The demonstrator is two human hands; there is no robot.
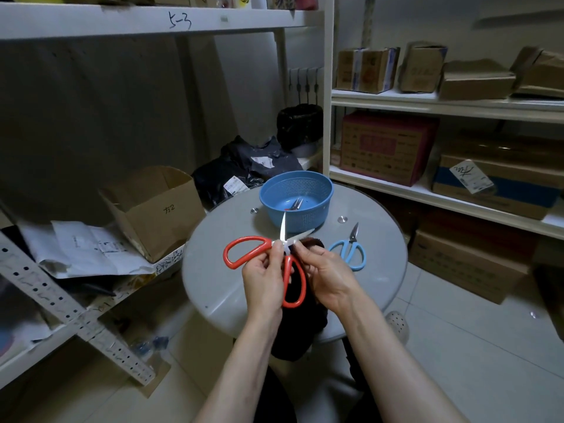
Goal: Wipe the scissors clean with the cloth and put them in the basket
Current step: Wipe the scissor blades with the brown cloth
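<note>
White shelving (pixel 427 103) loaded with cardboard cartons is seen at the right; the printing on the cartons is too blurred to be read. A second shelf (pixel 91 24) at the upper left is marked by hand "5-3". A round grey table (pixel 219 270) is placed in the middle. An open cardboard box (pixel 158 215), marked by hand "方2", is set on the low shelf left of the table.

A dark cloth (pixel 300 331) is draped over the near edge of the table and hangs below it. A blue perforated basket (pixel 305 221) is placed at the far side of the table; a dark pair of scissors (pixel 296 204) is seen inside it.

The red scissors (pixel 244 251) are held above the table, in front of the basket, with blades spread: one is pointed up, the other to the right. They are pinched at the pivot by thumb and forefinger of the left hand (pixel 264 279), whose other fingers are curled. The cloth is gripped by the right hand (pixel 328 276), fingers curled, and is pressed against the blade base.

The blue scissors (pixel 348 251) are laid closed on the table, just right of the right hand
</note>
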